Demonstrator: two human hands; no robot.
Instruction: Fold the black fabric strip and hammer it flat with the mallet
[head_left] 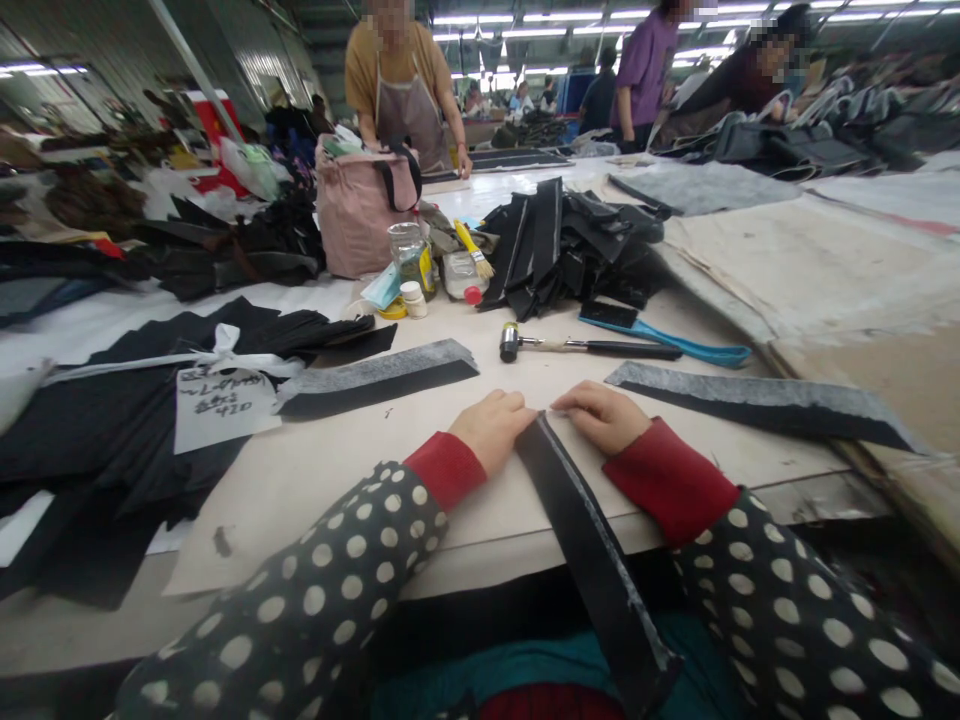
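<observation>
Clock centred on counter [442, 455]. Black strip [577, 520] runs from centre toward 5, near end off the counter's edge. Left hand [491, 428], at 9: grip bent, fingers touching strip's far end; thumb hidden, pinch or press cannot be told. Right hand [604, 415], at 3: grip drawn nearly together, tips just beside same end; whether they pinch it, cannot tell. Hammer [555, 345] at 12. Toward 11: small white bottle [412, 299], lidded, contents hidden; clear jar [406, 243], contents unclear; red-capped clear bottle [459, 272] lying down. Beyond: pink bag [352, 220], light-coloured items showing at its top.
</observation>
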